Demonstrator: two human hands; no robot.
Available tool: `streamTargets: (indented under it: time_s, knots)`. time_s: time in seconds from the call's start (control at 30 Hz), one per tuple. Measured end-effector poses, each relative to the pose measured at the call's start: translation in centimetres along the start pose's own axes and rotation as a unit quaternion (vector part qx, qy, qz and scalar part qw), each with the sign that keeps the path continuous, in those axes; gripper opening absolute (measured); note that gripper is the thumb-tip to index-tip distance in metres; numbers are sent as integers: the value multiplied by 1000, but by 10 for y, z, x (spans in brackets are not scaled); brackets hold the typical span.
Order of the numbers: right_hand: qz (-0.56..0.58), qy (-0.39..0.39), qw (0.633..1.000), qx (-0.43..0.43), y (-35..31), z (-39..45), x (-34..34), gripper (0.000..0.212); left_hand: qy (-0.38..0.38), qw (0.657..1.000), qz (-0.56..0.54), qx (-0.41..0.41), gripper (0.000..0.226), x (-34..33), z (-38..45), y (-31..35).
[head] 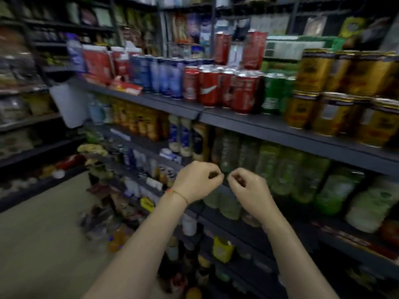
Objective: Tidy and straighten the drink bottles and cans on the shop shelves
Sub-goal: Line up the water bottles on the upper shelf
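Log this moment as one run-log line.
left hand: curled, empty | right hand: curled, empty | both before green bottles | red cans untouched above

Red pouches (95, 64) are stacked on the top shelf, up and left of the hands. A white plastic container (69, 104) is hung left of them. A pale floor (38, 244) is seen below, left of the forearms.
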State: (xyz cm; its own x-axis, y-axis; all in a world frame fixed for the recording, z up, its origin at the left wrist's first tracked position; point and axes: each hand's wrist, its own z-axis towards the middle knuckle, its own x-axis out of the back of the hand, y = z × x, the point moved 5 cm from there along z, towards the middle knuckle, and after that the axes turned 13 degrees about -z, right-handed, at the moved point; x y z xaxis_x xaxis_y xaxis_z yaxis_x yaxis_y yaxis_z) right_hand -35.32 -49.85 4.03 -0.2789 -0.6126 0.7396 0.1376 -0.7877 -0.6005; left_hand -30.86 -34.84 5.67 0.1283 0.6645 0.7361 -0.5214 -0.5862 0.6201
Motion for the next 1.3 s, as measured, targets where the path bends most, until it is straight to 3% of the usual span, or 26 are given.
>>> streamTargets:
  time_s: [0.23, 0.37, 0.5, 0.67, 0.97, 1.13, 1.3]
  knots:
    - [16, -84, 996, -23, -112, 13, -169, 20, 38, 993, -61, 91, 30, 93, -73, -171]
    - [35, -85, 995, -49, -146, 33, -218, 18, 24, 989, -87, 117, 28, 127, -86, -230]
    - [59, -75, 994, -60, -170, 76, -253, 12, 36, 980, -127, 147, 49, 160, -77, -289]
    - [89, -72, 992, -49, -193, 158, -316, 24, 58, 977, -120, 168, 67, 204, -43, -367]
    - [130, -126, 983, -37, -252, 351, -439, 30, 92, 965, -80, 230, 65, 314, 72, -517]
    - [123, -138, 982, -36, -282, 436, -495, 31, 157, 948, -153, 231, 63, 347, 123, -592]
    - [135, -168, 974, -71, -314, 496, -558, 45, 219, 922, -231, 219, 58, 379, 165, -652]
